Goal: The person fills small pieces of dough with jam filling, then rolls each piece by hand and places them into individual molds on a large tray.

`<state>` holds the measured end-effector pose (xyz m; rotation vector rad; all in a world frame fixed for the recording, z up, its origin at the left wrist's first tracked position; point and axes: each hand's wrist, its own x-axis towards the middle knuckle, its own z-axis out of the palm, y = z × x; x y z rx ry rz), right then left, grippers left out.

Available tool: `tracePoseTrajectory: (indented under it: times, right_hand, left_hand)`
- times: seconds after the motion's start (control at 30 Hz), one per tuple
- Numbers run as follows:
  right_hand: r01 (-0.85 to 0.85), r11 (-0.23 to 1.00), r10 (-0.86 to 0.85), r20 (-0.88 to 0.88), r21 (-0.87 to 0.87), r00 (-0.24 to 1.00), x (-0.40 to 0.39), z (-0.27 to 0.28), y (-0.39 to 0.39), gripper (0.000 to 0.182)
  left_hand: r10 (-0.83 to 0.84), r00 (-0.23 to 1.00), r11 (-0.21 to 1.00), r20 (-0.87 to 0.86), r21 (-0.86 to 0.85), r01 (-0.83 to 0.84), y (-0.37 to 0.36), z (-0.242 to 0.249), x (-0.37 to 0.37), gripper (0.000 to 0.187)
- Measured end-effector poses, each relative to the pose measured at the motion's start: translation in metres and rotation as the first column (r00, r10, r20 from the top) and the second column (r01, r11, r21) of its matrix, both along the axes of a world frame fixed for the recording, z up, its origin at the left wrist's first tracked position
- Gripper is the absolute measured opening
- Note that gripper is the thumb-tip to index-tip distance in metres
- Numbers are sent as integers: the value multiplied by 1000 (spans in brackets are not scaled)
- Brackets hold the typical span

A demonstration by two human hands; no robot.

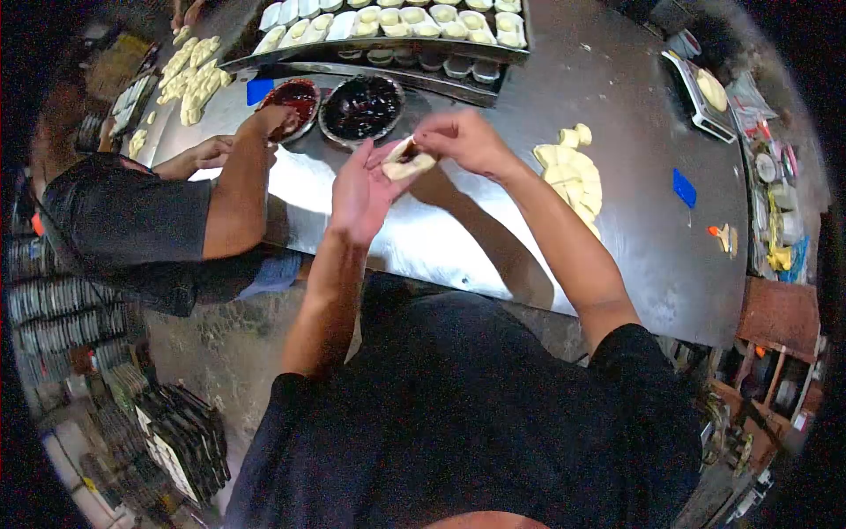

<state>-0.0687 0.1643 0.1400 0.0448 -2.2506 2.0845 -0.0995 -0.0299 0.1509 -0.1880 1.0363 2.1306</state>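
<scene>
On the upturned palm of my left hand [361,189] lies a flattened piece of pale dough [410,166], partly folded around a dark red-brown filling [409,152]. My left fingers support it from below. My right hand [463,143] reaches in from the right, thumb and fingers pinched together at the filling and the dough's upper edge. What sits between those fingertips is hidden. Just beyond my hands stands a bowl of dark, glossy filling [361,108]. To my right, several pale dough pieces [570,176] lie clustered on the metal table [652,256].
At left, a co-worker's arm [238,189] reaches into a bowl of red filling [300,95]. Trays of filled white cups [397,25] stand at the back. More dough [194,75] lies far left. A scale [702,95] and blue scraper [683,189] are at right.
</scene>
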Motion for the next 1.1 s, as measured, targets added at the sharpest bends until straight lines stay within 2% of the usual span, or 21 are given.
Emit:
tracePoseTrajectory:
  times: [0.03, 0.07, 0.17, 0.2, 0.23, 0.3, 0.33, 0.4, 0.43, 0.5, 0.53, 0.63, 0.7, 0.77, 0.8, 0.83, 0.9, 0.97, 1.03, 1.07, 1.1]
  right_hand:
    - [306, 787, -35, -456, 536, 889, 7, 10, 6, 18]
    - [535, 558, -101, -587, 635, 803, 18, 21, 11, 11]
    - [573, 642, -145, -653, 509, 743, 53, 36, -9, 14]
    - [477, 690, -33, -635, 544, 772, 72, 47, -18, 19]
    - [469, 718, -54, -630, 515, 774, 87, 55, -25, 25]
    - [647, 625, -166, -735, 437, 657, 96, 71, -11, 23]
    - [649, 623, -166, -736, 438, 656, 95, 74, -4, 23]
    - [457, 822, -292, -438, 339, 850, 91, 79, 9, 17]
    - [472, 816, -305, -446, 334, 842, 95, 78, 11, 17]
    - [654, 648, -361, -598, 391, 716, 98, 75, 14, 15]
    - [723, 594, -304, -734, 352, 607, 98, 70, 12, 18]
    - [671, 638, -162, -786, 377, 596, 106, 74, -8, 32]
    - [639, 670, -127, -791, 377, 599, 108, 78, -6, 34]
    - [667, 661, -317, -678, 343, 663, 102, 78, -5, 30]
    - [617, 722, -376, -571, 312, 730, 98, 78, -6, 25]
    - [625, 715, -388, -565, 314, 728, 98, 73, -7, 25]
    - [734, 618, -393, -698, 281, 599, 92, 68, -6, 22]
    - [796, 490, -220, -834, 354, 506, 87, 69, -10, 25]
    - [688, 589, -160, -774, 423, 613, 99, 65, -25, 22]
    - [641, 700, -256, -728, 314, 636, 103, 53, -27, 15]
    - [650, 693, -277, -717, 311, 639, 105, 49, -30, 15]
  left_hand:
    - [-13, 1000, 1000, -5, 0, 13, 9, 7, 9, 52]
    - [23, 999, 1000, -22, -14, -23, 19, 14, 14, 50]
    - [55, 996, 998, -74, 29, -53, 38, 40, 22, 40]
    - [25, 990, 1000, -139, -10, -27, 41, 40, 20, 37]
    - [-7, 979, 999, -202, -50, -3, 44, 47, 21, 34]
    - [62, 984, 998, -168, 3, -63, 54, 59, 31, 31]
    - [79, 959, 996, -273, -9, -85, 60, 62, 37, 29]
    - [42, 894, 994, -447, -70, -81, 73, 63, 49, 27]
    - [41, 906, 997, -422, -48, -68, 79, 65, 56, 23]
    - [-78, 944, 994, -321, -94, 50, 79, 84, 65, 24]
    - [-129, 959, 990, -253, -81, 112, 77, 93, 64, 27]
    - [-68, 924, 997, -376, -53, 52, 73, 75, 53, 30]
    - [-44, 941, 999, -336, 9, 50, 72, 74, 47, 31]
    - [89, 958, 995, -271, 70, -72, 78, 83, 59, 27]
    - [82, 944, 994, -320, 89, -56, 79, 79, 61, 31]
    - [68, 947, 995, -314, 85, -43, 76, 78, 62, 31]
    - [-151, 952, 987, -267, 7, 158, 72, 83, 58, 34]
    - [-245, 940, 964, -239, 48, 263, 70, 74, 48, 34]
    - [-265, 828, 961, -495, -209, 183, 64, 72, 42, 34]
    - [-276, 813, 952, -513, -260, 159, 60, 69, 38, 37]
    - [-341, 762, 937, -551, -268, 225, 54, 61, 31, 39]
